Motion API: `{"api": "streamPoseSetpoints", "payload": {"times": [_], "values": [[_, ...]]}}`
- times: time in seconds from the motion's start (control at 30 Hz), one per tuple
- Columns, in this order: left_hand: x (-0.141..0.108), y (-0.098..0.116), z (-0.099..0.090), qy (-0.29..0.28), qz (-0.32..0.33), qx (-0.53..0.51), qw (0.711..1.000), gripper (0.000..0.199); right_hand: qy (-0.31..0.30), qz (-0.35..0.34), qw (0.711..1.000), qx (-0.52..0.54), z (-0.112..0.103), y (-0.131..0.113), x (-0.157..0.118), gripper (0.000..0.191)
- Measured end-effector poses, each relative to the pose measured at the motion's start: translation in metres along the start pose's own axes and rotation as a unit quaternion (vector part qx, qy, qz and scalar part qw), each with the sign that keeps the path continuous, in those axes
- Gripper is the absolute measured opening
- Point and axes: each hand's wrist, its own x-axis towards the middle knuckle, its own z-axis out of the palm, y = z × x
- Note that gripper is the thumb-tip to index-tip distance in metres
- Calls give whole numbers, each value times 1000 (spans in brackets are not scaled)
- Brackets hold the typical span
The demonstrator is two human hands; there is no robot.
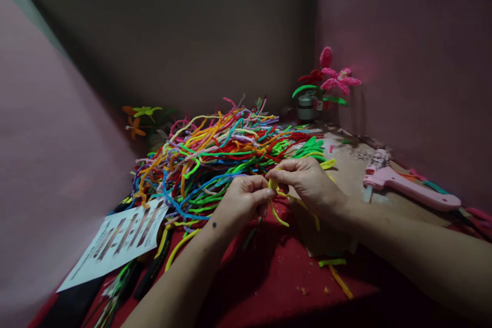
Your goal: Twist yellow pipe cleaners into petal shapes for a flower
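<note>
Both hands meet near the middle of the view, around a yellow pipe cleaner (280,216). My left hand (246,196) pinches it between thumb and fingers. From the other side, my right hand (305,178) grips the same piece with its fingertips. Loose yellow ends hang below the fingers, and the bent part between the fingertips is partly hidden. Just behind the hands lies a big heap of pipe cleaners (215,151) in many colours. A bundle of bent green pipe cleaners (310,148) sits beyond my right hand.
A pink glue gun (411,188) lies at right on a brown board (346,164). Pink pipe-cleaner flowers (340,81) stand in a small jar (306,107) behind. At left are a printed sheet (115,243) and black-and-yellow tool handles (156,261). Short offcuts (338,277) lie on the red cloth (269,287).
</note>
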Motion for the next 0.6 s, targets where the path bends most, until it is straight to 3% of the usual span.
{"api": "streamPoseSetpoints", "payload": {"times": [0.13,0.23,0.33,0.47,0.6], "values": [[0,0,2,17,-9,-2,1000,22,27,-39,998,-48,2,-4,-2,15],[0,1,1,14,-12,-23,1000,22,19,-25,999,-10,2,-3,0,21],[-1,1,1,5,0,-48,999,23,-7,-9,998,67,2,2,1,25],[0,0,-1,25,37,-67,997,21,-89,12,991,99,2,10,0,28],[1,0,-3,4,44,-91,995,17,-76,33,992,96,2,11,0,28]]}}
